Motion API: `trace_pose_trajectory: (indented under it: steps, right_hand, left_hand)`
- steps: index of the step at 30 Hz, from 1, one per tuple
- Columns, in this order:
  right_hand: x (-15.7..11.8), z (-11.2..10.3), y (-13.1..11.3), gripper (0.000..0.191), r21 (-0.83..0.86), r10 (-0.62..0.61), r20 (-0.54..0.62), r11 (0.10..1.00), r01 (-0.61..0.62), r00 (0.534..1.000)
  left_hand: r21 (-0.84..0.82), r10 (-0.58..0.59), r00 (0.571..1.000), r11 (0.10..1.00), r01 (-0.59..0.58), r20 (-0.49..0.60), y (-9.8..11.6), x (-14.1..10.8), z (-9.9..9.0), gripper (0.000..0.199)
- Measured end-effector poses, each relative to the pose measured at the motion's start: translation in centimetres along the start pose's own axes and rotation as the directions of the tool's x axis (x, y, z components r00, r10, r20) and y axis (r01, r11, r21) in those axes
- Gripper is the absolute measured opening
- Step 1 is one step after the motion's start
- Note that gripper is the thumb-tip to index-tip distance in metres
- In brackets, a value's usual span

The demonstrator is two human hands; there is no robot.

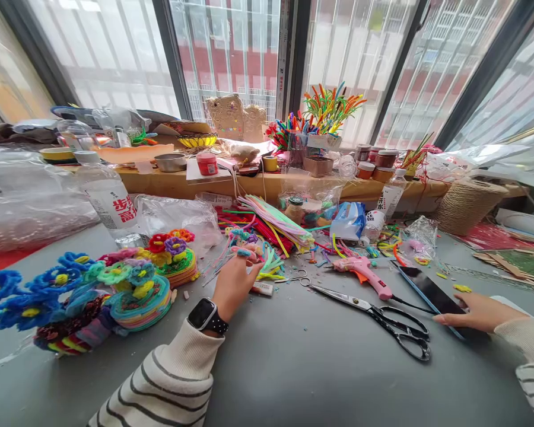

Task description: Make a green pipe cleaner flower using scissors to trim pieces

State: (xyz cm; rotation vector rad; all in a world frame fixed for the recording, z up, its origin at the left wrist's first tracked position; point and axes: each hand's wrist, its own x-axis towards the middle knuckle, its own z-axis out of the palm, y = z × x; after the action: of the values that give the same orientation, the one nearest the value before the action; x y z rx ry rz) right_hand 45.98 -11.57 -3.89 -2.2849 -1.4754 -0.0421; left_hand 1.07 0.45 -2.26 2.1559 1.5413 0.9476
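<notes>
My left hand [235, 286], wearing a dark watch, rests on the grey table. Its fingers are bent around a small pink-and-blue piece [244, 253] that I cannot make out well; cut pipe cleaners [271, 264] lie just beyond. A white tube-like item [262, 289] sits beside the thumb. At the right, my right hand [480, 313] grips the lower part of a dark-screened phone [427, 290], thumb across its face. Between the hands lie large black-handled scissors [369, 308], a pink hot glue gun [365, 273] and small scissors [300, 277].
Fuzzy flower pieces [62, 279] on round coiled bases [140, 305] stand at the left, by a plastic bottle [107, 196]. Bundled pipe cleaners [278, 222] and a small jar [295, 209] lie farther back. A twine spool [469, 204] stands right, below a crowded ledge [160, 184].
</notes>
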Motion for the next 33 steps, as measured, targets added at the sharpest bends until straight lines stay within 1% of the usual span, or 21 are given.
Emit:
trace_pose_trajectory:
  steps: [1, 2, 3, 4, 5, 6, 7, 9, 10, 11, 13, 15, 16, 17, 19, 21, 23, 25, 28, 30, 33]
  right_hand:
    - [0.0, -0.4, -0.6, 0.025, -0.036, 0.055, 0.155, 0.998, -0.05, 0.986]
    - [-0.1, -0.7, -1.6, 0.03, -0.075, 0.092, 0.195, 0.994, -0.079, 0.976]
    - [-0.3, -0.9, -3.1, 0.037, -0.086, 0.092, 0.157, 0.993, -0.079, 0.983]
    - [-0.6, -1.0, -4.9, 0.044, -0.053, 0.053, 0.099, 0.997, -0.048, 0.994]
    - [-1.1, -0.9, -7.2, 0.047, 0.022, -0.013, 0.024, 1.0, 0.013, 1.0]
    - [-1.7, -0.5, -9.8, 0.046, 0.122, -0.07, -0.027, 0.99, 0.073, 0.997]
    - [-2.4, 0.1, -12.6, 0.041, 0.247, -0.137, -0.02, 0.959, 0.137, 0.99]
    - [-3.7, 1.9, -18.4, 0.033, 0.494, -0.287, 0.057, 0.84, 0.223, 0.956]
    - [-4.2, 3.0, -21.0, 0.033, 0.582, -0.341, 0.087, 0.78, 0.23, 0.936]
    - [-4.7, 4.1, -23.5, 0.035, 0.662, -0.38, 0.129, 0.72, 0.206, 0.916]
    - [-5.2, 6.2, -27.4, 0.037, 0.813, -0.439, 0.209, 0.574, 0.094, 0.874]
    - [-5.3, 7.6, -29.9, 0.035, 0.922, -0.459, 0.261, 0.379, -0.079, 0.849]
    - [-5.2, 8.1, -30.8, 0.034, 0.947, -0.453, 0.27, 0.285, -0.149, 0.85]
    - [-5.2, 8.4, -31.3, 0.033, 0.956, -0.423, 0.282, 0.198, -0.216, 0.861]
    - [-5.0, 8.7, -31.9, 0.031, 0.954, -0.334, 0.293, 0.034, -0.299, 0.896]
    - [-5.0, 8.7, -31.9, 0.028, 0.94, -0.292, 0.303, -0.065, -0.335, 0.907]
    - [-5.1, 8.7, -31.5, 0.026, 0.931, -0.309, 0.308, -0.094, -0.352, 0.9]
    - [-5.1, 8.7, -31.1, 0.025, 0.929, -0.351, 0.312, -0.082, -0.361, 0.883]
    - [-5.1, 8.9, -30.5, 0.025, 0.926, -0.416, 0.33, -0.033, -0.376, 0.848]
    - [-5.1, 8.9, -30.3, 0.027, 0.916, -0.432, 0.357, -0.01, -0.4, 0.828]
    - [-5.0, 8.9, -30.1, 0.029, 0.912, -0.409, 0.371, -0.009, -0.41, 0.834]
  left_hand:
    - [0.026, 0.003, 1.0, 1.0, -0.003, 0.024, 0.0, 0.0, 0.1, 0.016]
    - [0.04, -0.001, 0.999, 0.999, 0.0, 0.046, 0.1, 0.0, 0.2, 0.015]
    - [0.048, -0.013, 0.998, 0.999, 0.011, 0.057, 0.1, 0.0, 0.3, 0.014]
    - [0.049, -0.027, 0.998, 0.999, 0.024, 0.063, 0.2, 0.0, 0.3, 0.012]
    - [0.045, -0.037, 0.997, 0.998, 0.035, 0.06, 0.2, 0.1, 0.3, 0.01]
    - [0.035, -0.046, 0.998, 0.998, 0.044, 0.05, 0.3, 0.1, 0.3, 0.008]
    - [0.02, -0.05, 0.998, 0.999, 0.049, 0.039, 0.3, 0.1, 0.2, 0.008]
    - [-0.023, -0.051, 0.999, 0.998, 0.052, 0.003, 0.5, 0.0, -0.2, 0.008]
    - [-0.056, -0.068, 0.997, 0.996, 0.066, -0.026, 0.6, 0.0, -0.4, 0.01]
    - [-0.106, -0.085, 0.994, 0.991, 0.078, -0.063, 0.7, -0.1, -0.6, 0.012]
    - [-0.254, -0.128, 0.984, 0.963, 0.093, -0.123, 1.1, -0.3, -1.1, 0.014]
    - [-0.41, -0.161, 0.982, 0.906, 0.11, -0.094, 1.6, -0.4, -1.3, 0.017]
    - [-0.487, -0.172, 0.984, 0.865, 0.125, -0.053, 1.7, -0.5, -1.3, 0.018]
    - [-0.558, -0.171, 0.985, 0.818, 0.142, 0.0, 1.9, -0.5, -1.3, 0.02]
    - [-0.649, -0.131, 0.984, 0.74, 0.177, 0.119, 2.1, -0.7, -1.2, 0.023]
    - [-0.667, -0.088, 0.966, 0.708, 0.231, 0.241, 2.2, -0.8, -1.1, 0.024]
    - [-0.641, -0.075, 0.932, 0.706, 0.302, 0.356, 2.3, -0.8, -1.0, 0.024]
    - [-0.624, -0.069, 0.898, 0.696, 0.355, 0.435, 2.4, -0.9, -1.0, 0.024]
    - [-0.623, -0.062, 0.879, 0.682, 0.384, 0.474, 2.5, -1.0, -1.0, 0.023]
    - [-0.633, -0.06, 0.87, 0.662, 0.402, 0.489, 2.5, -1.1, -1.0, 0.023]
    - [-0.64, -0.042, 0.847, 0.636, 0.431, 0.529, 2.6, -1.1, -1.1, 0.023]
